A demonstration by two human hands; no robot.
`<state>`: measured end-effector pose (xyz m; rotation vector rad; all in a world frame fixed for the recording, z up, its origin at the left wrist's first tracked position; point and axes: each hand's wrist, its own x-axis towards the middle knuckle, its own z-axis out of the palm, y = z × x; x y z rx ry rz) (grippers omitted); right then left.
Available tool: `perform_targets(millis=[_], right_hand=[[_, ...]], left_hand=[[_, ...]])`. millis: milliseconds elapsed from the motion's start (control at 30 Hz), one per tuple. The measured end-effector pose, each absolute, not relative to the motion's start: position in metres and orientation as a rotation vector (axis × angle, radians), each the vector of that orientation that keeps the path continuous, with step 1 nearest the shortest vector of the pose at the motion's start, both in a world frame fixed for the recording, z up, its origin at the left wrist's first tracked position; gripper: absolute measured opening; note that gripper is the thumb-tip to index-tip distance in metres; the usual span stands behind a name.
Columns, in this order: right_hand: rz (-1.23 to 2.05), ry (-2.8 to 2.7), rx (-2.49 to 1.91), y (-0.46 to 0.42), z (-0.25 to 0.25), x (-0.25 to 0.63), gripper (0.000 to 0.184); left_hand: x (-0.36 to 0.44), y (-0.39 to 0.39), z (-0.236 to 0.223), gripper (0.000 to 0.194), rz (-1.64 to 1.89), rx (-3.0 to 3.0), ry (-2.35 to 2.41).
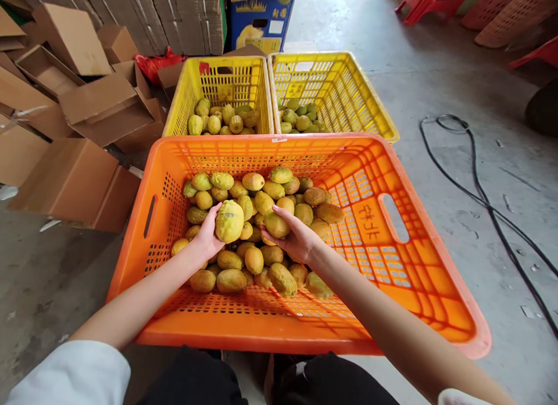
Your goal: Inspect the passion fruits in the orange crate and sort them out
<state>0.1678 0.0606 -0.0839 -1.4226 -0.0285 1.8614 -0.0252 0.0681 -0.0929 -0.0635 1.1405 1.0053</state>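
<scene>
My left hand point(209, 235) is closed round a large, pale yellow-green fruit point(229, 221) with a lumpy skin and a dark scar. A smoother, olive-yellow oval fruit point(275, 225) sits in my right hand point(297, 237), thumb on top and fingers beneath. Both hands are over the orange plastic crate point(261, 332), just above a heap of similar oval fruit point(231, 280). These range from yellow to greenish brown, and some have blemished skins. My hands and the held fruit hide part of the heap.
Beyond the orange crate stand two yellow crates, the left one point(174, 111) and the right one point(379, 111), both with fruit inside. Open cardboard boxes point(70, 178) pile up at left. A blue carton point(261, 21) is behind. A black cable point(483, 201) lies on the floor at right.
</scene>
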Motion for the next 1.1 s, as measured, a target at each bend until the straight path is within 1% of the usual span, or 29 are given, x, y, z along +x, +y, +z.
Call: perform_targets(millis=[200,400,467,600,667,767,833,900,1033,1100], right_hand=[[1.848,-0.025,-1.378,0.0623,-0.0835,0.1673,0.012],[1.846,0.049,-1.388,0.0631,-0.0778,0.1653,0.002],[1.849,0.044,-1.396,0.0633,-0.0769,0.1649,0.002],[1.869,0.055,-1.425,0.0644,-0.0771,0.1650,0.008],[1.884,0.048,-1.443,0.0650,-0.0777,0.1652,0.013],[1.875,-0.032,-1.453,0.0653,-0.0783,0.1651,0.022],[1.854,-0.084,-1.463,0.0649,-0.0783,0.1648,0.025],[1.838,-0.114,-1.467,0.0638,-0.0785,0.1643,0.022],[1.856,-0.172,-1.429,0.0607,-0.0818,0.1646,0.010],[1.878,-0.191,-1.413,0.0598,-0.0846,0.1656,0.008]], left_hand=[[-0.0226,0.0659,-0.0872,0.038,0.941,-0.094,1.147],[-0.0248,0.0659,-0.0865,0.043,0.909,-0.058,1.139],[-0.0257,0.0658,-0.0869,0.040,0.898,-0.019,1.142],[-0.0252,0.0642,-0.0860,0.015,0.906,0.069,1.146],[-0.0246,0.0635,-0.0856,0.008,0.909,0.086,1.140],[-0.0244,0.0638,-0.0864,0.010,0.924,0.063,1.154],[-0.0248,0.0647,-0.0874,0.010,0.954,0.037,1.185],[-0.0252,0.0658,-0.0884,0.012,0.966,0.023,1.209],[-0.0251,0.0676,-0.0905,0.020,0.944,-0.015,1.209],[-0.0247,0.0679,-0.0916,0.024,0.946,-0.038,1.197]])
